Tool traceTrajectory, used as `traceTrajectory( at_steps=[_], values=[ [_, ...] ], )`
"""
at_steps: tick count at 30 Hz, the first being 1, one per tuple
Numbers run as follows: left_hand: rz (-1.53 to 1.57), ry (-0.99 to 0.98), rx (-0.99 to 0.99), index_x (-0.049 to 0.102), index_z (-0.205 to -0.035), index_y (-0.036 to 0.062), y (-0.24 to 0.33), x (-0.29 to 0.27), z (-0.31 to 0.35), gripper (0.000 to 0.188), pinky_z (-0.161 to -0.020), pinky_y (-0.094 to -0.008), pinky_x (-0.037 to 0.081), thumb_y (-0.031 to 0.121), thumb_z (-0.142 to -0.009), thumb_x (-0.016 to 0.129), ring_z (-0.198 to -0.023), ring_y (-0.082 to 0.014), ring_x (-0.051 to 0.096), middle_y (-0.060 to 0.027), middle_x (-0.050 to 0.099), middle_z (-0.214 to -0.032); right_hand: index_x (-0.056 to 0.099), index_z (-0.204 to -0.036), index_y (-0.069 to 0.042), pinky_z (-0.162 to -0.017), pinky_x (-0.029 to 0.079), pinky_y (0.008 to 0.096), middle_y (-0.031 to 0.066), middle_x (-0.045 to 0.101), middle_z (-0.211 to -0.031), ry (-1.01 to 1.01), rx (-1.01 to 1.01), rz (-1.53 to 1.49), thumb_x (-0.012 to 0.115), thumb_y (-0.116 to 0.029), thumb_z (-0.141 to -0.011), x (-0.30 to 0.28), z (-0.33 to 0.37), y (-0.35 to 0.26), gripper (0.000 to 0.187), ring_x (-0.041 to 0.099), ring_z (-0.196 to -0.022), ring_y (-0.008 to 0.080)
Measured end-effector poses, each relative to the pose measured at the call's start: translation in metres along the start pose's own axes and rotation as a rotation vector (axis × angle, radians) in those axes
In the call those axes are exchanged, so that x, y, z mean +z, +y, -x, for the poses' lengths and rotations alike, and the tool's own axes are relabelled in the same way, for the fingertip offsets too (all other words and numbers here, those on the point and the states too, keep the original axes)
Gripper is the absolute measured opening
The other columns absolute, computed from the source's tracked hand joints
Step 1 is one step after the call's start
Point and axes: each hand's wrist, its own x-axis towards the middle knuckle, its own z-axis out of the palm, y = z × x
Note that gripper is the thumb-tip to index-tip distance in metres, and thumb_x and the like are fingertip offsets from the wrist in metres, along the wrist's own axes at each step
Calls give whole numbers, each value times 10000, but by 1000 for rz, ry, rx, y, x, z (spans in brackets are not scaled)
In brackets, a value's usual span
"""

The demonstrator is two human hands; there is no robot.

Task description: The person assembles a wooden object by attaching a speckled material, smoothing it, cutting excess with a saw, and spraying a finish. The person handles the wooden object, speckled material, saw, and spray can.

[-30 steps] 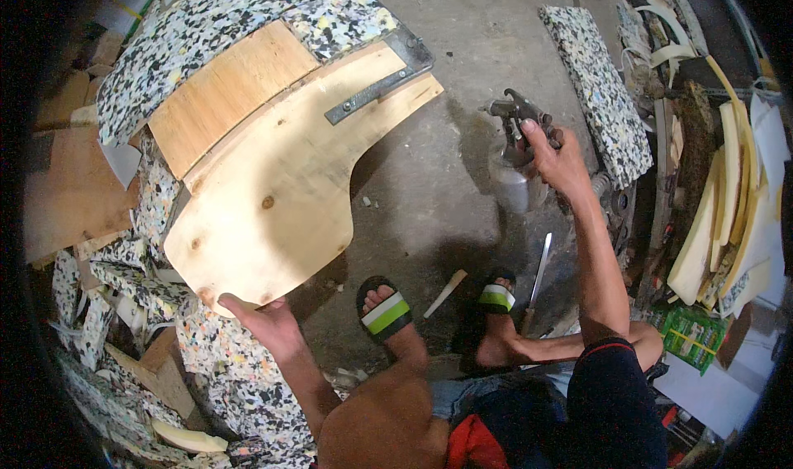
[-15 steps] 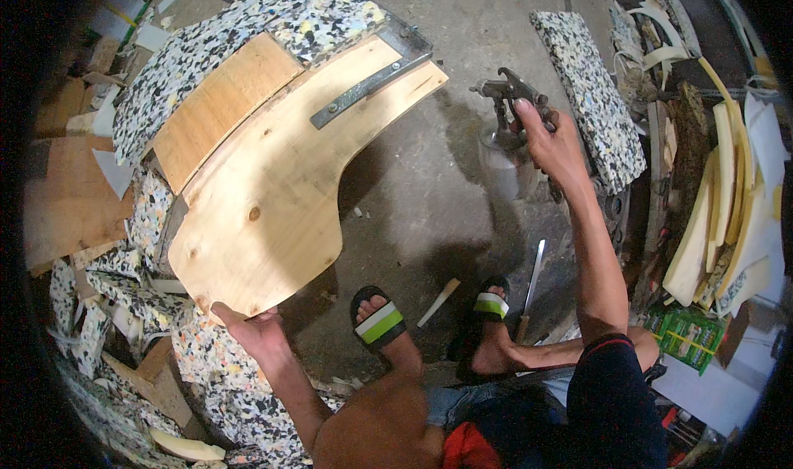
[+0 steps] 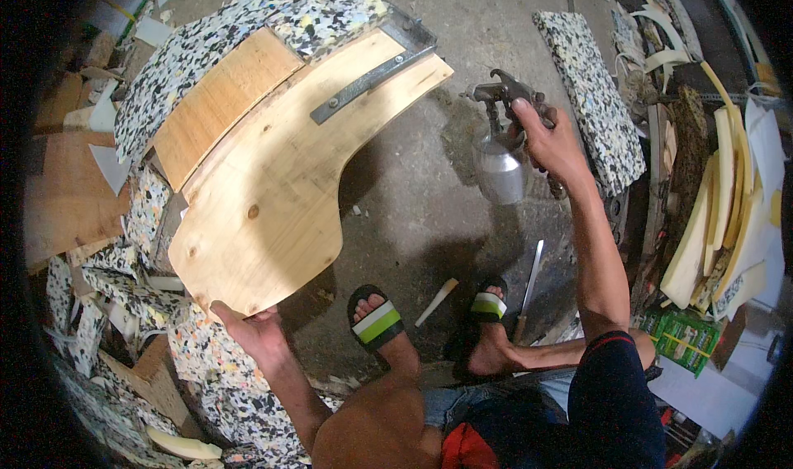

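Note:
My left hand (image 3: 252, 334) grips the near edge of a curved plywood panel (image 3: 273, 196), thumb on top and fingers underneath. A dark metal strip (image 3: 363, 87) is bolted across the panel's far end. Along its left side stands a narrower curved plywood strip (image 3: 227, 105), against a large block of speckled foam (image 3: 239, 35). To the right, my right hand (image 3: 549, 142) is closed around the handle of a spray gun (image 3: 500, 165) with a metal cup beneath. Its nozzle points left, a gap away from the panel's far end.
On the concrete floor lie a long knife (image 3: 533, 280) and a small tapered stick (image 3: 435, 302), near my sandalled feet. A speckled foam slab (image 3: 591, 101) rests at the right. Cream foam strips (image 3: 702, 229) pile beyond it, and foam offcuts (image 3: 136, 291) crowd the left.
The spray gun has turned a little in my right hand, so its metal cup shows more plainly. The panel's far end has shifted slightly right. My left hand keeps its hold.

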Motion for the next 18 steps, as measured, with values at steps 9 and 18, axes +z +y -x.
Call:
traceTrajectory(
  at_steps=[9, 18],
  values=[
    [54, -146, -8, 437, -1482, 84, -3, -19, -4, 585, -632, -263, 541, 488, -1061, 474, -1038, -181, 660, -89, 625, -1358, 694, -829, -6, -491, 367, 294, -2, 564, -629, 98, -45, 53, 592, -505, -998, -1, -7, 12, 537, 473, -527, 107],
    [96, 85, 38, 419, -1480, 55, -17, 12, 18, 553, -856, -394, 599, 394, -1056, 529, -1210, -260, 626, -113, 580, -1426, 660, -806, -6, -480, 360, 287, -9, 545, -612, -11, -68, 70, 591, -525, -994, 4, 16, 8, 556, 477, -526, 99]
  ],
)
